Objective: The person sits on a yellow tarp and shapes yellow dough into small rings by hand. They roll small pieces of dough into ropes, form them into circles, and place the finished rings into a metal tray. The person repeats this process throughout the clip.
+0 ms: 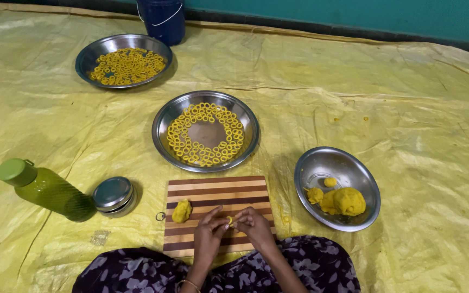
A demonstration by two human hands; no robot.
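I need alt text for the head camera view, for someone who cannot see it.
Two hands, left hand and right hand, pinch a small yellow dough ring over a striped wooden cutting board. Beyond sits a round steel plate of yellow dough rings, and at the right a steel bowl holding yellow dough.

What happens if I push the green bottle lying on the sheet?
The green bottle lies on its side and looks round, so it would probably roll. It seems to be plastic, so likely light and not fragile. The steel tin right beside it might stop it on that side.
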